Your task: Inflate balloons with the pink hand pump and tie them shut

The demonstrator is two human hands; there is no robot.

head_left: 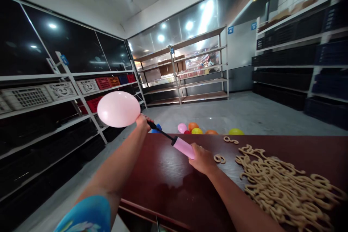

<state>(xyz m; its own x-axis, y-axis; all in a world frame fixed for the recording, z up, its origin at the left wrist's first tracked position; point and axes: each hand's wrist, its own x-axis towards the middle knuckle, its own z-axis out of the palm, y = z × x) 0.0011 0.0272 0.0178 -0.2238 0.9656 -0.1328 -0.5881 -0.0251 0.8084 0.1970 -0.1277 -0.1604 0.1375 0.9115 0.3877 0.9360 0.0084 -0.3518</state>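
Pink pump [178, 143]: slanted between hands, set apart; barrel [186, 149] clasped by right hand [202, 158]. Pink balloon [119, 109]: beyond pump's black end [151, 125], pinched at neck by left hand [142, 120].

The surface [163, 185] is offering a bare stretch beneath the pink pump [184, 147], which is slanting across the space above. To the right, a heap of curled beige pieces [280, 181] is blocking passage. The pink balloon [119, 109] is obstructing the upper left.
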